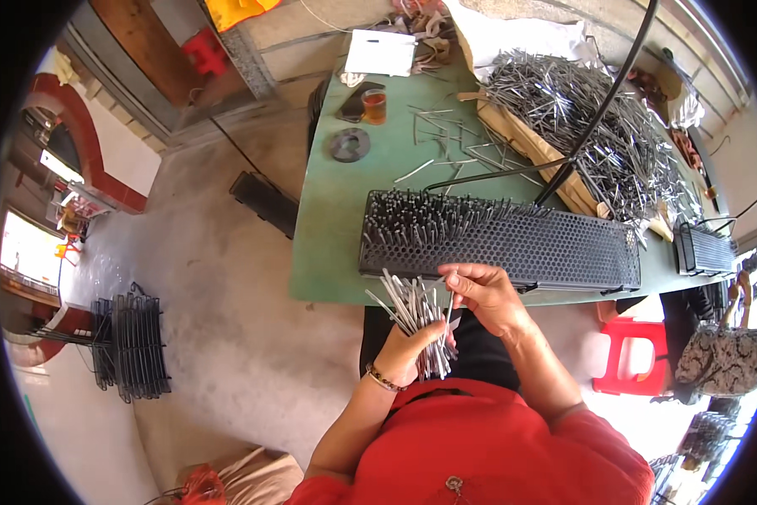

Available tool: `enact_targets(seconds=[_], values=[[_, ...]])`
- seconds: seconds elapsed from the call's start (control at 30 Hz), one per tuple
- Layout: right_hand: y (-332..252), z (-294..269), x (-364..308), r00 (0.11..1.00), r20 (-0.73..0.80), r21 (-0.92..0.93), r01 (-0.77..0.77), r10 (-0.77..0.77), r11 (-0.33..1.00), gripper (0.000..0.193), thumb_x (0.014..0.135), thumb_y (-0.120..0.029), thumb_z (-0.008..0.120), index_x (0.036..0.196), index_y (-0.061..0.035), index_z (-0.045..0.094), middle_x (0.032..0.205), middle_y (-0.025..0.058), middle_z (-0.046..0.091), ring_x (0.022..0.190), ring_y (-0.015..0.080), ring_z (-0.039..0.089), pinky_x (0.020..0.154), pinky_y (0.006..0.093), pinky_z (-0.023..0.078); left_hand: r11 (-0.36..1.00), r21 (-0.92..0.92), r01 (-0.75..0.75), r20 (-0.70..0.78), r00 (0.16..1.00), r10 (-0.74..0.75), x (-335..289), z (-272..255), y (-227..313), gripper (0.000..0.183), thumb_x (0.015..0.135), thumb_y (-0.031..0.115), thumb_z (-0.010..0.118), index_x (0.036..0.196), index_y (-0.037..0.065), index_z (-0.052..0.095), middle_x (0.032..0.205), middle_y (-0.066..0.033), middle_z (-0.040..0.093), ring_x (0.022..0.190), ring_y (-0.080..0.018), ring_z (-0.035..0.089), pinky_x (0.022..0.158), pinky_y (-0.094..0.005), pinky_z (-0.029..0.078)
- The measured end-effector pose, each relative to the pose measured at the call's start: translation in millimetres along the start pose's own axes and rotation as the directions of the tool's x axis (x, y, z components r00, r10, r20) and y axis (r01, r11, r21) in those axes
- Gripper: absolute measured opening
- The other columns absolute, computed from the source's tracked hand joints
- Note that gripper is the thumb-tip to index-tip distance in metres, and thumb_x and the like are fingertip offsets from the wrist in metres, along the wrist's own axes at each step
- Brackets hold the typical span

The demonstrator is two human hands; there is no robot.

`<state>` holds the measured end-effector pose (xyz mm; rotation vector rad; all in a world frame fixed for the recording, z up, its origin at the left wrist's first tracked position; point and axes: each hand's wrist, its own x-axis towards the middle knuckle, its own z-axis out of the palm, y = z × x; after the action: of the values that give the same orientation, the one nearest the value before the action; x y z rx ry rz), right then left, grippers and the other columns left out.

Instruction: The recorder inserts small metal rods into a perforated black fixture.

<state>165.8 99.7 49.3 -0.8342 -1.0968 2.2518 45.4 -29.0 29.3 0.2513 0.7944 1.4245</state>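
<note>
A bundle of thin metal rods [410, 305] is gripped in my left hand [404, 352], their ends fanning up and out below the table's front edge. Beside it, my right hand [490, 299] pinches a single metal rod [451, 301] between thumb and fingers, close to the bundle. Just beyond both hands lies a long black perforated rack [555, 248] on the green table. Rods stand upright in the holes [429, 220] over its left part and along its back edge, while the front right holes are bare.
A large heap of metal rods [597, 126] lies on sacking at the back right. Loose rods [454, 139] are scattered on the green table [332, 244]. A glass of amber drink [374, 107], a dark ring [350, 146] and a white box [380, 52] sit at the back left. A red stool [631, 358] stands right.
</note>
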Motion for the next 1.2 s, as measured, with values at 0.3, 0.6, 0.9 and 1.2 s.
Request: enact_targets(seconds=[0.3, 0.6, 0.9, 1.2], values=[[-46, -24, 4, 0.844, -0.130, -0.405, 0.435, -0.521, 0.804, 0.015, 0.088, -0.011, 0.065, 0.095, 0.0022, 0.066, 0.085, 0.0045, 0.063, 0.070, 0.0092, 0.057, 0.064, 0.0221, 0.048, 0.973, 0.104, 0.208, 0.067, 0.974, -0.215, 16, -15, -4, 0.033, 0.085, 0.011, 0.063, 0.114, 0.002, 0.051, 0.081, -0.0048, 0.057, 0.071, -0.0142, 0.059, 0.065, -0.0313, 0.052], [-78, -51, 42, 0.801, -0.039, -0.670, 0.422, -0.597, 0.611, 0.014, 0.088, -0.010, 0.066, 0.094, 0.0025, 0.066, 0.087, 0.0024, 0.062, 0.078, 0.0079, 0.055, 0.072, 0.0219, 0.046, 0.930, 0.197, 0.311, 0.132, 0.931, -0.340, 51, -1, -11, 0.028, 0.083, 0.011, 0.069, 0.105, 0.003, 0.055, 0.081, -0.0030, 0.060, 0.072, -0.0130, 0.062, 0.063, -0.0288, 0.054], [-74, -53, 53, 0.815, 0.014, -0.758, 0.386, -0.580, 0.526, 0.015, 0.087, -0.011, 0.067, 0.093, 0.0020, 0.067, 0.086, 0.0034, 0.063, 0.078, 0.0083, 0.056, 0.070, 0.0220, 0.046, 0.917, 0.286, 0.278, 0.060, 0.950, -0.307, 49, 2, -11, 0.035, 0.079, 0.006, 0.072, 0.109, 0.004, 0.054, 0.085, -0.0018, 0.059, 0.066, -0.0094, 0.059, 0.055, -0.0244, 0.053], [-64, -47, 60, 0.751, -0.031, -0.744, 0.423, -0.660, 0.516, 0.015, 0.086, -0.013, 0.068, 0.092, 0.0011, 0.068, 0.079, 0.0033, 0.061, 0.073, 0.0083, 0.055, 0.065, 0.0237, 0.045, 0.905, 0.310, 0.291, 0.012, 0.951, -0.309, 53, 2, -14, 0.036, 0.080, 0.002, 0.070, 0.113, 0.002, 0.055, 0.086, -0.0024, 0.059, 0.066, -0.0103, 0.060, 0.055, -0.0253, 0.053]])
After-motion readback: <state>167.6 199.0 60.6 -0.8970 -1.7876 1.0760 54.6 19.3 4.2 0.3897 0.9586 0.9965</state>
